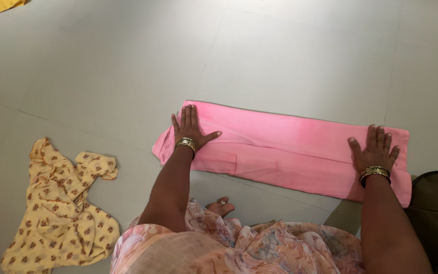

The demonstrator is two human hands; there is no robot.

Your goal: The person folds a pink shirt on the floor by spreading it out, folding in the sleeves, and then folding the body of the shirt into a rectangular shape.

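head view: flat hands (189, 129) on smooth pink cloth (285, 149)

Bare floor (280, 56) beyond; yellow garment (59, 208) lies left.

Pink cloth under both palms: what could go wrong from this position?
The left hand and right hand press flat only at the ends of the folded pink cloth, so its unheld middle could bunch or slide on the smooth tiled floor. The layered near edge already looks uneven, so a further fold may come out skewed.
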